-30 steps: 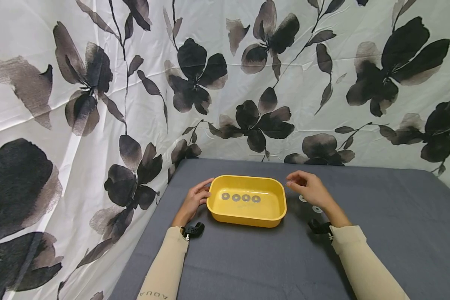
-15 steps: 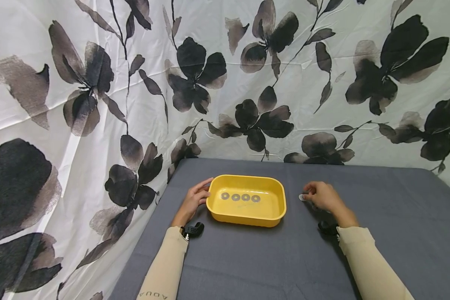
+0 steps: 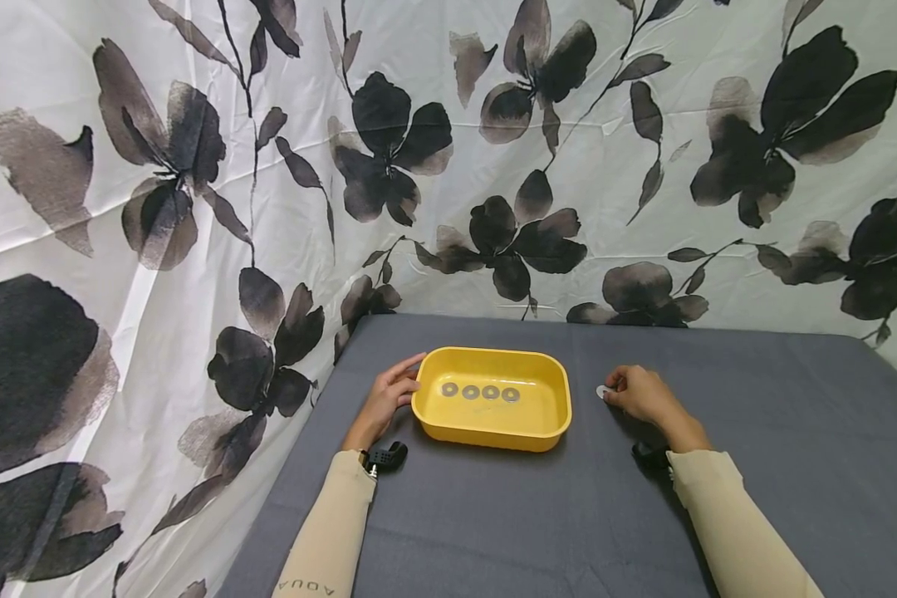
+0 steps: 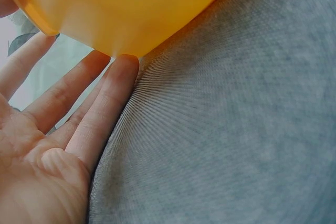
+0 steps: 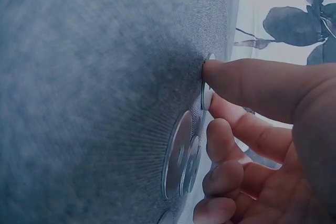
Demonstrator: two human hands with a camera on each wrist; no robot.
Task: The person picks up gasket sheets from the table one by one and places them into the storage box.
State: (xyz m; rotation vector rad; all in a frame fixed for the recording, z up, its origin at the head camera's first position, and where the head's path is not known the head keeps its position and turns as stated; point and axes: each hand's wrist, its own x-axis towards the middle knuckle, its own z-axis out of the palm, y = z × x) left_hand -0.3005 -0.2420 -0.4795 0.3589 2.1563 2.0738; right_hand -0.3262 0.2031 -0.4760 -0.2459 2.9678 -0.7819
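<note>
A yellow rectangular tray sits on the grey cloth. Several flat metal washers lie in a row on its floor. My left hand is at the tray's left end, its extended fingertips touching the outer wall in the left wrist view. To the right of the tray, my right hand pinches the edge of a washer between thumb and index finger, low at the cloth. Its other fingers are curled. More washers lie beneath that hand in the right wrist view; the head view hides them.
Grey cloth covers the table. A white curtain with dark flowers hangs behind it and along the left side. A black wrist camera sits on the left wrist, another on the right.
My right hand has moved right and down from beside the tray's rim to the washers on the cloth, and now has hold of one. The left hand and tray stay put.
</note>
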